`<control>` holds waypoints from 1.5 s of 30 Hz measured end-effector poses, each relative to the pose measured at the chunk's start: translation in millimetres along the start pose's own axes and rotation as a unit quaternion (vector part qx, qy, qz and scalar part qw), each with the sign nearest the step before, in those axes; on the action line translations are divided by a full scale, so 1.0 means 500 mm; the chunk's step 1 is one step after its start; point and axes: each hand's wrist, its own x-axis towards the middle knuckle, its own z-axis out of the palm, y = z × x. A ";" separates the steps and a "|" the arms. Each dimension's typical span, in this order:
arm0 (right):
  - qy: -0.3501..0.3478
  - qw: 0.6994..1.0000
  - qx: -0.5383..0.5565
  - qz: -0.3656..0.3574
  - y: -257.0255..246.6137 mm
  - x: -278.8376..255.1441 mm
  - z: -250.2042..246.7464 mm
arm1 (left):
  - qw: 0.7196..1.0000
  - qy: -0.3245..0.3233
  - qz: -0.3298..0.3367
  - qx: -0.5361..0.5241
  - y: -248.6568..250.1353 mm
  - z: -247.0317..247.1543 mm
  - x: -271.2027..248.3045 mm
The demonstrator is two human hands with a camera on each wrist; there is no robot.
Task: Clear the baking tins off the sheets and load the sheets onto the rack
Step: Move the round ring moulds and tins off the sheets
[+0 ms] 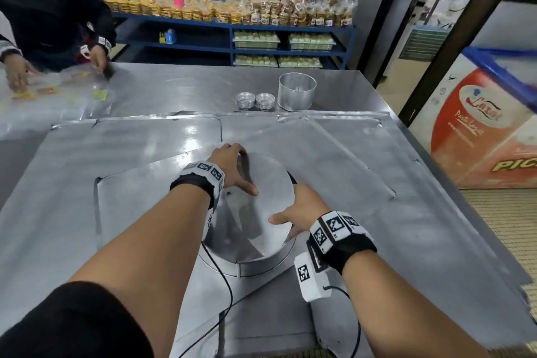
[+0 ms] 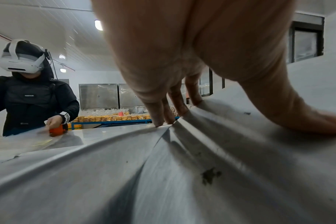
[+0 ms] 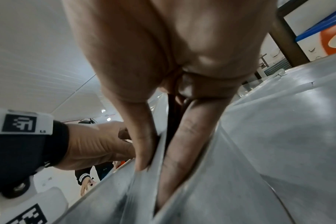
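A wide, shallow round tin (image 1: 252,266) stands on the top baking sheet (image 1: 130,197) in the head view. A flat round metal disc (image 1: 261,195) leans tilted inside it, its far side raised. My left hand (image 1: 231,167) grips the disc's far left edge, thumb on top and fingers over the rim (image 2: 163,115). My right hand (image 1: 302,208) pinches the disc's right edge between thumb (image 3: 142,144) and fingers (image 3: 178,144). More overlapping sheets (image 1: 348,160) lie beneath and to the right.
Two stacks of small tins (image 1: 245,100) (image 1: 265,101) and a tall cylindrical tin (image 1: 296,91) stand past the sheets. Another person's hands (image 1: 98,58) work with plastic bags at the table's far left. A blue shelf of packed goods (image 1: 232,23) stands behind; a printed box (image 1: 479,125) sits at the right.
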 end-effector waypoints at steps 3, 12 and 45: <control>0.037 0.994 -0.101 -0.011 -0.012 0.008 -0.011 | 1.000 0.005 0.005 0.004 -0.001 -0.004 0.007; 0.128 0.965 -0.229 -0.007 0.003 0.042 -0.039 | 0.998 0.024 -0.059 0.019 -0.076 -0.023 0.010; 0.207 0.912 0.351 0.042 0.065 0.089 -0.152 | 0.899 0.128 -0.195 -0.370 -0.011 0.077 0.094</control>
